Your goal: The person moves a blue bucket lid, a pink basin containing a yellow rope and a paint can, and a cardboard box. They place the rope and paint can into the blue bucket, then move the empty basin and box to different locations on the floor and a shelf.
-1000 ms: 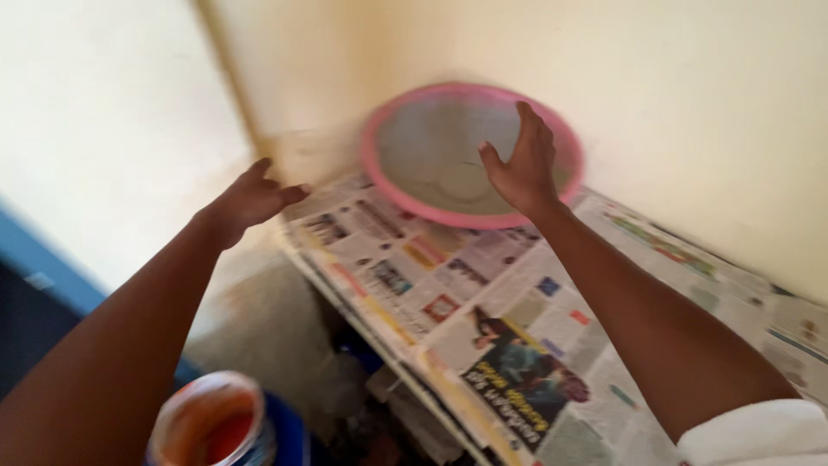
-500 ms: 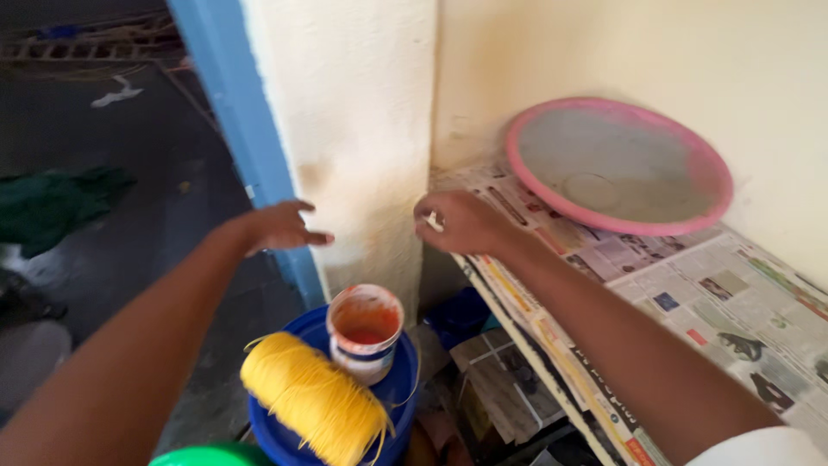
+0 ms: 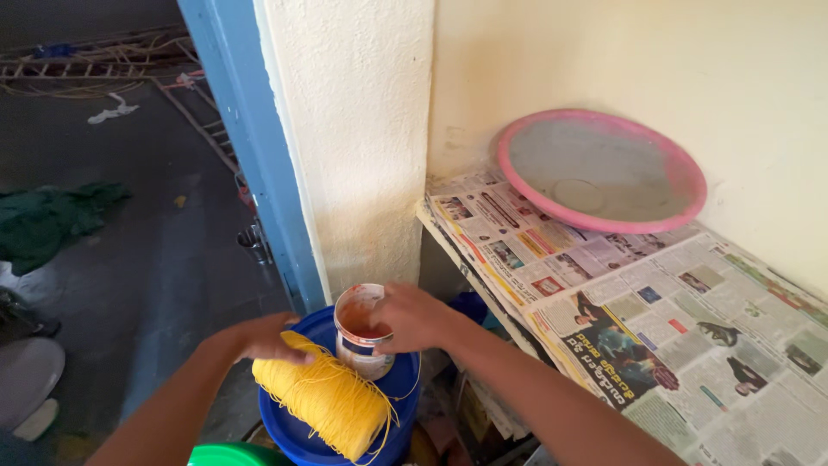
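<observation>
1. Both hands have dropped since the earlier frame, from up by the wall corner down onto the blue bucket (image 3: 398,390); the view has tipped lower with them.
2. Right hand (image 3: 414,316) curls round the rim of the small white cup (image 3: 360,330), fingers pressed to its side, thumb hidden; the cup stands on the bucket top with orange-red liquid inside.
3. Left hand (image 3: 263,336) lies cupped over the end of the yellow string spool (image 3: 329,399); whether it truly grips, I cannot tell; the spool lies on its side across the bucket, touching the cup.
4. Risk: the cup sits near the bucket edge, wet paint inside; a quick tilt or a lift by the rim alone likely slops paint on the string or floor.
5. Risk: loose yellow strands trail past the cup; pulling the spool could drag the cup over.
6. Risk: the spool is round and could roll off the bucket if the left hand lets go.
7. Pink basin (image 3: 602,169) leans on the wall over the newspaper-covered shelf (image 3: 690,336), well apart from both hands.
</observation>
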